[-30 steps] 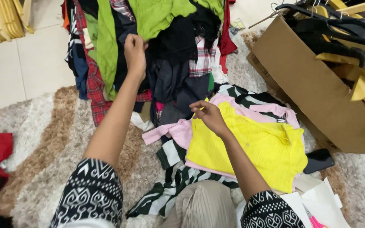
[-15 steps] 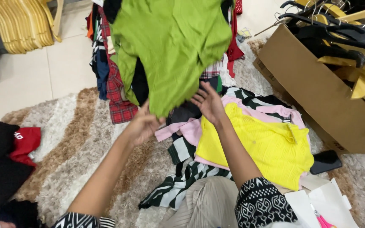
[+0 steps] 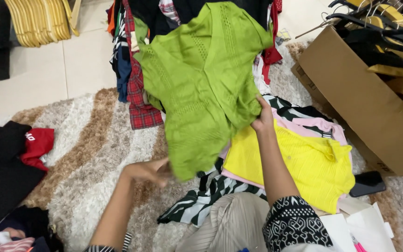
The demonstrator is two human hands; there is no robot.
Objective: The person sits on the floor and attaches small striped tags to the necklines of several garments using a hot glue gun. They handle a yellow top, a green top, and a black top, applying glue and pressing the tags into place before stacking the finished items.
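— Rug [image 3: 85,140] first: we see its shaggy brown and cream bands filling most of the frame's lower half. What sits on it?

— At right, we find a cardboard box [image 3: 364,112] of hangers [image 3: 383,37]. In the upper centre hangs a heap of clothes [image 3: 131,70], with a green top [image 3: 201,84] spread in front of it, hiding much of the heap.

— Who holds the top?

— Our right hand [image 3: 263,119] pinches its right edge, just right of centre. Our left hand [image 3: 150,170], lower and left of centre, grips the hem; the cloth covers its fingertips.

— And beneath?

— We see a yellow shirt [image 3: 313,163] lying on a pink garment [image 3: 318,123] and a striped one [image 3: 211,196], partly blocked by the right arm. A dark phone [image 3: 367,183] lies beside the box. At left are red and black clothes [image 3: 10,154].
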